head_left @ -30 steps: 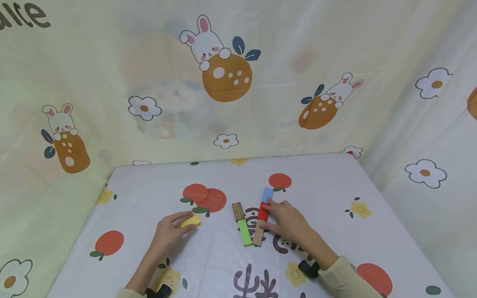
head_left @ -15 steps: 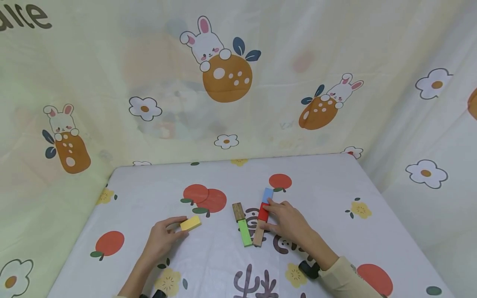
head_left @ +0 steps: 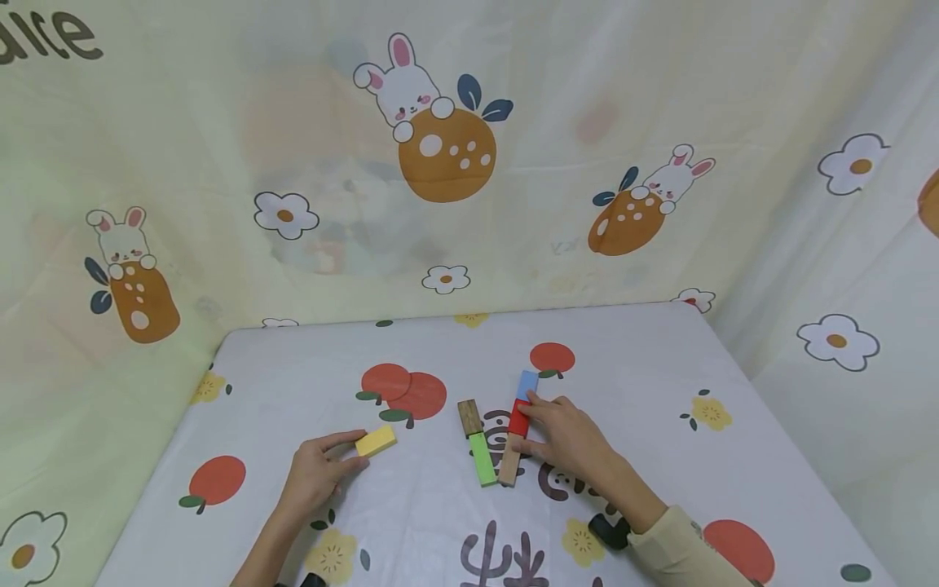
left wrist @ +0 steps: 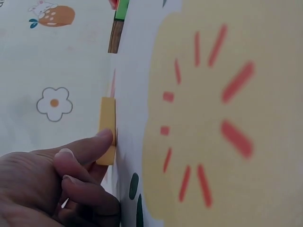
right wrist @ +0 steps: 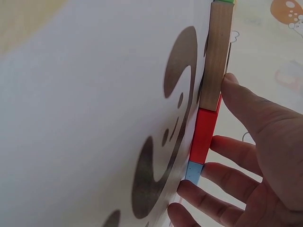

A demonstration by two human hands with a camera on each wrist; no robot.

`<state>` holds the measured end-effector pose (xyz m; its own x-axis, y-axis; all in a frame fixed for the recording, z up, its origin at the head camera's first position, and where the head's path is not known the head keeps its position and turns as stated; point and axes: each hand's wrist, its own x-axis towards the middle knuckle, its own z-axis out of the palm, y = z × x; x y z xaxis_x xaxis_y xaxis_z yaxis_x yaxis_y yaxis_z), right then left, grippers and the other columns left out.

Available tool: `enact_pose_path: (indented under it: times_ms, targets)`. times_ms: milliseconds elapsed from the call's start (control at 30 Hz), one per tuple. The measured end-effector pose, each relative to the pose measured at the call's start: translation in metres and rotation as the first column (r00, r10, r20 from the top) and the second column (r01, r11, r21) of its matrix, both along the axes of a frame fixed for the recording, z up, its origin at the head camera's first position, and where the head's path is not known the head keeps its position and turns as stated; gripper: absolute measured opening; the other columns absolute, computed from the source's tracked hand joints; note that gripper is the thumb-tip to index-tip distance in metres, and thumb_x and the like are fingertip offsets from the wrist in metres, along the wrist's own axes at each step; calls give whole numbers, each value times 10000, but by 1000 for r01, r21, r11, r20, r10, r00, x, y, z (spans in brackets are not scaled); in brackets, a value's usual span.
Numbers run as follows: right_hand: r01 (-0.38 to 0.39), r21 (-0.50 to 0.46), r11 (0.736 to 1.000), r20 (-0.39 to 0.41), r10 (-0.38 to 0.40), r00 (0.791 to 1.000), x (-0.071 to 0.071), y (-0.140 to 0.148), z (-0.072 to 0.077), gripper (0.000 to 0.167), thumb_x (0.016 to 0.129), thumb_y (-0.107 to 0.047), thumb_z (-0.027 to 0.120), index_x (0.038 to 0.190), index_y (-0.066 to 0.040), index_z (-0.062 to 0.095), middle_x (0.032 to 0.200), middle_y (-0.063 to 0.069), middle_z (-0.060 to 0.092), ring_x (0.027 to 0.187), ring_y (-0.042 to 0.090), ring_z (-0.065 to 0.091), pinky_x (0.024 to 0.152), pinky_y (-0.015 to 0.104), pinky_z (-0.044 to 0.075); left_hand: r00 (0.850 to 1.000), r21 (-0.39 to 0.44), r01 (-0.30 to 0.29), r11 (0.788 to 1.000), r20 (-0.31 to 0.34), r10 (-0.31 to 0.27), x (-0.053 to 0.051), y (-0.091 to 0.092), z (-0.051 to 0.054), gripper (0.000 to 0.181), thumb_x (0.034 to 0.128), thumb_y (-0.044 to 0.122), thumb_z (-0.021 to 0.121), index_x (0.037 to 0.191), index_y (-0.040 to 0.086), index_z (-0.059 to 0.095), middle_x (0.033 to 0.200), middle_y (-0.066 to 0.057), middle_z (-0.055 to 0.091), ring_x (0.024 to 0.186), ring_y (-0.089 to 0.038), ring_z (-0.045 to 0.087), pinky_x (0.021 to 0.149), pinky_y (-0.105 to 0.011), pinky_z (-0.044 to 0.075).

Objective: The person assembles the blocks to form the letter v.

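Note:
My left hand point(head_left: 311, 479) is at the near left end of a yellow block point(head_left: 376, 441) lying flat on the cloth, thumb and index fingertip at its opposite sides. In the left wrist view the thumb covers part of the yellow block point(left wrist: 107, 113), and other fingers curl beneath. My right hand point(head_left: 568, 432) rests along the right side of a row: blue block point(head_left: 527, 383), red block point(head_left: 518, 419) and plain wooden block point(head_left: 509, 465). The right wrist view has the thumb beside the wooden block point(right wrist: 218, 56), with fingers reaching the red block point(right wrist: 203, 137) and blue block point(right wrist: 193, 172).
A dark wood-grain block point(head_left: 469, 417) and a green block point(head_left: 482, 459) make a second row just left of the first, the two rows nearing each other at the front. The patterned tablecloth point(head_left: 623, 350) meets a hanging curtain point(head_left: 557, 269) at the back.
My left hand has drawn back leftward along the yellow block to its left end, baring most of it. The block stays in place. The right hand has not visibly moved.

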<state>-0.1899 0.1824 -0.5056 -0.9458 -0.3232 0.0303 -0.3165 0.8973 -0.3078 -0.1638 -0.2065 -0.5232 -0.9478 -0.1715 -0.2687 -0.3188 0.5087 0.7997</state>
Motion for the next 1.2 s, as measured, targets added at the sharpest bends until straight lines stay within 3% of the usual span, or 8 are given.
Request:
enact_pose_path:
  times_ms: [600,900,1200]
  targets:
    - [-2,-4,1000,-6,2,1000,-2,1,-3,682,876,-518,832,1425,-141,686,1567,161,581,1218,345,654,884,419,625,997,58,-70,996,46,68,-4,-1,-1,458,884,164,842,1330,229,759,1524,-175,607,426,-106,415,441,-206,380]
    - [1,-2,1000,-9,-1,1000,0,1,-4,676,872,-503,839,1425,-146,687,1562,162,586,1208,343,655,885,429,629,998,59,-53,997,32,51,-10,5,0,451,889,174,831,1329,240,759,1462,-175,647,426,-100,416,441,-212,379]
    - [2,2,1000,-10,-2,1000,-1,1,-4,669,868,-497,845,1415,-144,695,1560,165,588,1203,348,657,893,439,629,1000,-6,-13,1000,-13,13,-21,18,3,421,907,171,825,1319,231,767,1462,-203,643,410,-127,423,446,-225,386]
